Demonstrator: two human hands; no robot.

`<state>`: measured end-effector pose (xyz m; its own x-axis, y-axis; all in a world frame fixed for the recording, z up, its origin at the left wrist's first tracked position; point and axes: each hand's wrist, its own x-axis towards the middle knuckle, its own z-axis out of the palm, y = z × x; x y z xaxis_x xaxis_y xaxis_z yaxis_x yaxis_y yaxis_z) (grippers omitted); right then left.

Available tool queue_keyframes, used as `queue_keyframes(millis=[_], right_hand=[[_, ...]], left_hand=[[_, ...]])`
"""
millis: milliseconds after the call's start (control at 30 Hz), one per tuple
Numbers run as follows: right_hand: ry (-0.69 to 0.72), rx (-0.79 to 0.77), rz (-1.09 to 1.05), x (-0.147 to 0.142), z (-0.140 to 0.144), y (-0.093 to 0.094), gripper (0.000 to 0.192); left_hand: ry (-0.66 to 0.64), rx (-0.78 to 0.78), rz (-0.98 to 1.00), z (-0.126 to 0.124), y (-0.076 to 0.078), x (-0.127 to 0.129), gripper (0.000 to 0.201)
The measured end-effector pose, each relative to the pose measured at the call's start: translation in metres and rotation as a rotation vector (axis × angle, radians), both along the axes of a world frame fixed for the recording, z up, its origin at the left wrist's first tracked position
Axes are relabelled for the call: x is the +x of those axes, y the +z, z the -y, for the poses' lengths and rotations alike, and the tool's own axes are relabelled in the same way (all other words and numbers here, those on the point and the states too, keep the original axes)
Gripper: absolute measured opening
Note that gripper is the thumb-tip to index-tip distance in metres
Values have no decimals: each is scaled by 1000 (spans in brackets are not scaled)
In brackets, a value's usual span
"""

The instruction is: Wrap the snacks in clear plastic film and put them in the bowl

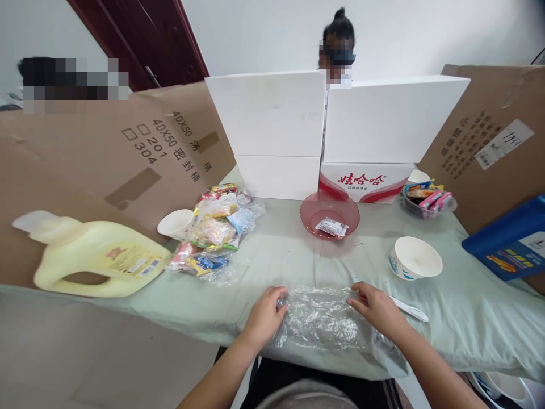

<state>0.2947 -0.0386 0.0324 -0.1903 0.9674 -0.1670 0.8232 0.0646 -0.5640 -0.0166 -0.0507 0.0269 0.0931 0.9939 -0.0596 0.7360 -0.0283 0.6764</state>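
A transparent plastic bag [321, 318] lies crumpled and spread at the table's front edge, between my two hands. My left hand [266, 315] has fingers and thumb curled around the bag's left edge. At the upper right part of the bag, my right hand [377, 307] pinches the film between thumb and fingers. Part of the bag hangs down below the right wrist. A white plastic utensil [411, 309] sticks out from behind my right hand; its other end is hidden. Beyond the bag stands a pink translucent bowl [309, 215] with a small white packet [332, 227] in it.
Wrapped snacks [217, 227] are heaped at left, beside a white paper bowl [176, 223] and a yellow jug [102, 258]. At right are another paper bowl [415, 258], a snack-filled container [428, 201] and a blue bottle [511, 238]. White boxes [276, 113] and cardboard [170, 147] wall the table; people are behind.
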Motion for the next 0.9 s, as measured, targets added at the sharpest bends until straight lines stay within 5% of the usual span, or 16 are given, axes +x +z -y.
queue_keyframes(millis=[300, 467, 567, 633, 767, 900], right_hand=[[-35, 113, 37, -1, 1, -6, 25], [17, 164, 167, -8, 4, -7, 22], [45, 199, 227, -11, 6, -10, 22], [54, 217, 259, -11, 5, -13, 22], [49, 313, 341, -3, 7, -12, 21], [-13, 555, 422, -11, 21, -6, 23]], left_hand=[[-15, 23, -27, 10, -17, -5, 51], [-15, -42, -234, 15, 2, -6, 62], [-49, 119, -373, 21, 20, 8, 61], [-206, 250, -372, 24, 23, 26, 47], [-541, 317, -341, 25, -1, 59, 57], [-596, 285, -394, 23, -34, 69, 81]])
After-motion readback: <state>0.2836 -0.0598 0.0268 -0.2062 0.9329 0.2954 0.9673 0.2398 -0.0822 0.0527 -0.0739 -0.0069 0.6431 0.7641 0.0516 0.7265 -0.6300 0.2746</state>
